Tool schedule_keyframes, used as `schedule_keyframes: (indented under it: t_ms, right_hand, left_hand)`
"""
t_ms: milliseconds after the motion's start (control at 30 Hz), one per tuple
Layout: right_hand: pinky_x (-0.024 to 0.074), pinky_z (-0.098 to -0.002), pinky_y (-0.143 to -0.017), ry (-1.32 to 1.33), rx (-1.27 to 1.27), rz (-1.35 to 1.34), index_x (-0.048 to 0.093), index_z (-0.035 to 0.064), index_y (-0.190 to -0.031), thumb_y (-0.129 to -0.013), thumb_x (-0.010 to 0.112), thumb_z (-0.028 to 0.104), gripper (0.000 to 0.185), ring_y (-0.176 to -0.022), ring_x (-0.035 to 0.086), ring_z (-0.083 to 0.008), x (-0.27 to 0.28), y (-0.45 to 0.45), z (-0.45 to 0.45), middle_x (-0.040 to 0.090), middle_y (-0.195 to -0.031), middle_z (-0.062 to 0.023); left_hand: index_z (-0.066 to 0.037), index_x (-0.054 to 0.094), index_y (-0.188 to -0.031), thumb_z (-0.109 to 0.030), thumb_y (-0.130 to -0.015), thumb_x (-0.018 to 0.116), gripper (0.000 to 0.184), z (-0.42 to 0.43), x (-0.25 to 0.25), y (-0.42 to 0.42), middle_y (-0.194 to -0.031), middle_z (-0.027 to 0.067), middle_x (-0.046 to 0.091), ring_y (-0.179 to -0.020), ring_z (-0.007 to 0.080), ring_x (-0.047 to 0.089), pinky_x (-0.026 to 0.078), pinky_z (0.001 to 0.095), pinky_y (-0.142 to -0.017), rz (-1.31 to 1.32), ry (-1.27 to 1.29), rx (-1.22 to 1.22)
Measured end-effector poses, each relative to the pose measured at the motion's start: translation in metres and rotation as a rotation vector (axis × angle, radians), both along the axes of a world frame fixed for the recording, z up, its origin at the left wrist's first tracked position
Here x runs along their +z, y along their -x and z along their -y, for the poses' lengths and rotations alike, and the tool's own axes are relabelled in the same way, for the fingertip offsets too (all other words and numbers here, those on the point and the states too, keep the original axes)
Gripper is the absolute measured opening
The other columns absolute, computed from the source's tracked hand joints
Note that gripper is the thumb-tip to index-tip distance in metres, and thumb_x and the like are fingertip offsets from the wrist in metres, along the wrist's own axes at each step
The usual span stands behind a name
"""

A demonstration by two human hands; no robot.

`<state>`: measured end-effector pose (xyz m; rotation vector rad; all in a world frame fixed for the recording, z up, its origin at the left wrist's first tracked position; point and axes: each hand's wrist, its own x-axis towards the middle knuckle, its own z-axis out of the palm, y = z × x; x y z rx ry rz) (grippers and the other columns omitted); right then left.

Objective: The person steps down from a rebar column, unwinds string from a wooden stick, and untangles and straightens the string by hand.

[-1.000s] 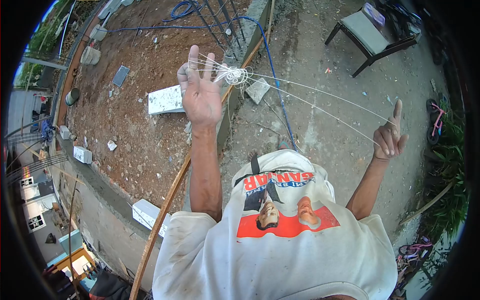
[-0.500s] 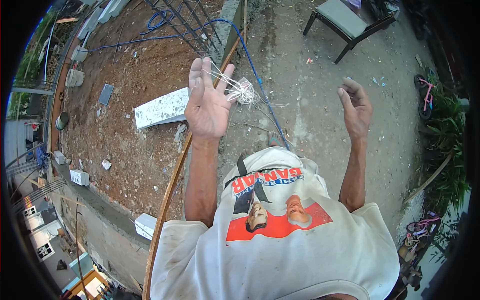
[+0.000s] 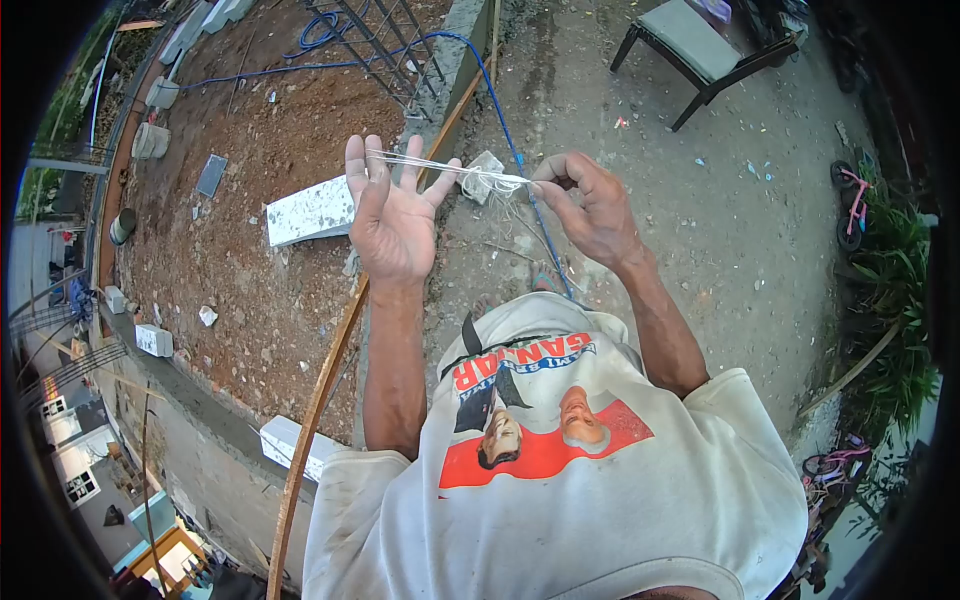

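My left hand point(image 3: 393, 232) is raised palm up, its fingers stretched out and spread. Loops of thin white string point(image 3: 440, 165) run over its fingers. The strands are drawn across to my right hand point(image 3: 595, 212), which pinches them between thumb and forefinger. Between the two hands, a tangled bundle with clear plastic point(image 3: 484, 180) appears along the strands; I cannot tell whether it hangs from them or lies on the ground behind.
A speckled white block point(image 3: 312, 210) lies on reddish soil to the left. A long wooden strip point(image 3: 325, 385) runs beside my left arm. Beyond are a blue hose point(image 3: 495, 100), a rebar cage point(image 3: 400, 60) and a cushioned chair point(image 3: 690, 40). A pink bike point(image 3: 852, 200) stands right.
My right hand has come left from apart and now pinches the string. The strands are pulled straighter across to it. My left hand has shifted slightly left and down, fingers still spread.
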<state>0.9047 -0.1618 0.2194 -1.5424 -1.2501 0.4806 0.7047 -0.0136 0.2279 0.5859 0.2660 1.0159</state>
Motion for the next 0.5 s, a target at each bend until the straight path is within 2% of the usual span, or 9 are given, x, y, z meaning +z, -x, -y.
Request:
schedule_keyframes:
  t_ms: [100,167,200,267,333,367,433,467,500]
  right_hand:
    - [0.0567,-0.0329,-0.078,0.05,-0.063,0.049,0.067,0.0008,-0.105,-0.099,0.07,0.006,0.009,-0.085,0.07,-0.0168,-0.007,-0.021,0.008,0.071,-0.095,-0.0089]
    - [0.0588,-0.0322,-0.082,-0.033,-0.157,-0.274,0.065,-0.0003,-0.108,-0.104,0.065,0.008,0.009,-0.088,0.07,-0.0156,-0.015,-0.035,0.01,0.073,-0.099,-0.008]
    - [0.0588,-0.0322,-0.082,-0.034,-0.159,-0.271,0.065,-0.0003,-0.108,-0.104,0.065,0.008,0.009,-0.088,0.07,-0.0156,-0.014,-0.041,0.011,0.073,-0.099,-0.008]
    - [0.0603,-0.0317,-0.086,-0.205,-0.224,-0.569,0.064,-0.0012,-0.111,-0.106,0.063,0.008,0.011,-0.091,0.071,-0.014,-0.01,-0.058,0.014,0.073,-0.102,-0.0078]
    - [0.0609,-0.0315,-0.086,-0.236,-0.246,-0.583,0.063,-0.0014,-0.111,-0.106,0.063,0.008,0.011,-0.091,0.071,-0.0139,-0.008,-0.074,0.022,0.073,-0.101,-0.0088]
    - [0.0615,-0.0314,-0.086,-0.261,-0.245,-0.612,0.063,-0.0016,-0.112,-0.105,0.064,0.008,0.012,-0.092,0.071,-0.0137,-0.006,-0.082,0.025,0.073,-0.101,-0.0097]
    - [0.0613,-0.0309,-0.085,-0.232,-0.203,-0.606,0.063,-0.0017,-0.113,-0.104,0.066,0.007,0.013,-0.091,0.071,-0.0135,0.005,-0.092,0.031,0.073,-0.101,-0.0095]
    - [0.0611,-0.0304,-0.084,-0.193,-0.138,-0.621,0.062,-0.0017,-0.114,-0.103,0.068,0.007,0.015,-0.09,0.071,-0.0133,0.01,-0.093,0.033,0.073,-0.101,-0.0093]
    - [0.0611,-0.0304,-0.084,-0.191,-0.146,-0.623,0.062,-0.0017,-0.114,-0.103,0.068,0.007,0.015,-0.09,0.071,-0.0133,0.014,-0.092,0.034,0.073,-0.101,-0.0093]
  left_hand:
    - [-0.018,0.022,-0.164,-0.015,-0.099,0.067,0.079,-0.015,-0.011,0.024,-0.176,0.0077,-0.002,-0.16,0.0454,0.011,0.024,0.0794,-0.12,-0.05,-0.005,0.142]
    - [-0.015,0.021,-0.164,-0.014,-0.099,0.066,0.078,-0.024,-0.016,0.04,-0.175,0.0084,0.0,-0.159,0.0455,0.013,0.024,0.0777,-0.121,-0.079,0.005,0.195]
    - [-0.014,0.02,-0.164,-0.014,-0.1,0.065,0.078,-0.028,-0.022,0.049,-0.175,0.0094,-0.001,-0.159,0.0452,0.012,0.025,0.0781,-0.121,-0.101,0.012,0.24]
    - [-0.013,0.018,-0.164,-0.013,-0.1,0.064,0.078,-0.037,-0.029,0.058,-0.175,0.0104,-0.002,-0.16,0.0448,0.012,0.025,0.0785,-0.12,-0.107,0.016,0.263]
    - [-0.014,0.024,-0.163,-0.02,-0.102,0.066,0.075,-0.036,-0.036,0.064,-0.17,0.0157,0.019,-0.154,0.0427,0.03,0.041,0.067,-0.116,-0.368,-0.009,0.346]
    - [-0.014,0.024,-0.163,-0.02,-0.102,0.066,0.075,-0.038,-0.038,0.071,-0.17,0.0157,0.019,-0.154,0.0427,0.03,0.041,0.067,-0.116,-0.352,-0.009,0.322]
    - [-0.012,0.043,-0.156,-0.025,-0.103,0.067,0.06,-0.039,-0.038,0.082,-0.15,0.0184,0.054,-0.133,0.0382,0.058,0.054,0.0529,-0.105,-0.899,0.011,-0.052]
    - [-0.012,0.043,-0.156,-0.025,-0.103,0.067,0.06,-0.037,-0.037,0.081,-0.15,0.0184,0.054,-0.133,0.0382,0.058,0.054,0.0529,-0.105,-0.897,0.009,-0.066]
    - [-0.009,0.052,-0.148,-0.025,-0.102,0.068,0.051,-0.035,-0.025,0.08,-0.134,0.0154,0.065,-0.12,0.0355,0.066,0.056,0.049,-0.099,-1.171,-0.107,-0.317]
